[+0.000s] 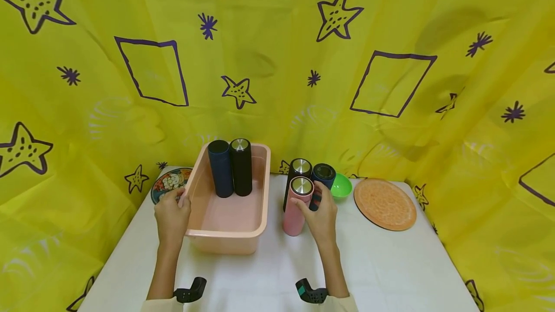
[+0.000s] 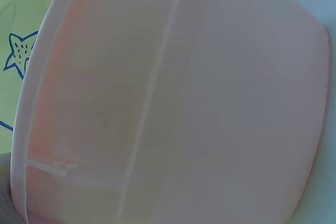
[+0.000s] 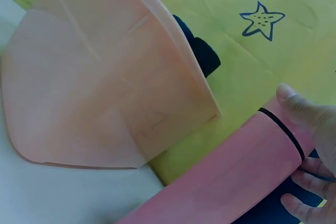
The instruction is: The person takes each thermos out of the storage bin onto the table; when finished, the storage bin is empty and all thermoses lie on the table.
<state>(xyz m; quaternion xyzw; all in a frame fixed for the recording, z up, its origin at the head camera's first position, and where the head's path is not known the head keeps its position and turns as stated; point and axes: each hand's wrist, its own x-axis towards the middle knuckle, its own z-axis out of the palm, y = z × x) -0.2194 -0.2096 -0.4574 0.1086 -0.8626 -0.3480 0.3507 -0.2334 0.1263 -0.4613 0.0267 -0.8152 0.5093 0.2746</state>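
While the left hand (image 1: pixel 172 215) grips the near left rim of the pink tub (image 1: pixel 225 235) on the desk (image 1: pixel 390 273), fingers curled over the edge, the right hand (image 1: pixel 320 215) is wrapped round the pink flask (image 1: pixel 296 208), thumb on one side and fingers on the other, just under its steel cap. The flask stands upright on the desk, just right of the tub, touching or nearly touching a black flask (image 1: pixel 298 170) and a blue flask (image 1: pixel 323 175) behind it. Two more already stand inside the tub at its far end: a navy flask (image 1: pixel 220 170) and a second black one (image 1: pixel 241 167), side by side. A green bowl (image 1: pixel 342 186) sits behind the group; an orange mat (image 1: pixel 385 204) lies to the right, a patterned plate (image 1: pixel 166 183) left of the tub. Judging by this, the step in hand is the grasp on the pink flask, with the tub steadied. The next move would call for a straight lift clear of the neighbours, a carry over the tub's right wall, and an upright set-down in front of the two inside. The risk, I'd say, is nudging the black flask on the lift.
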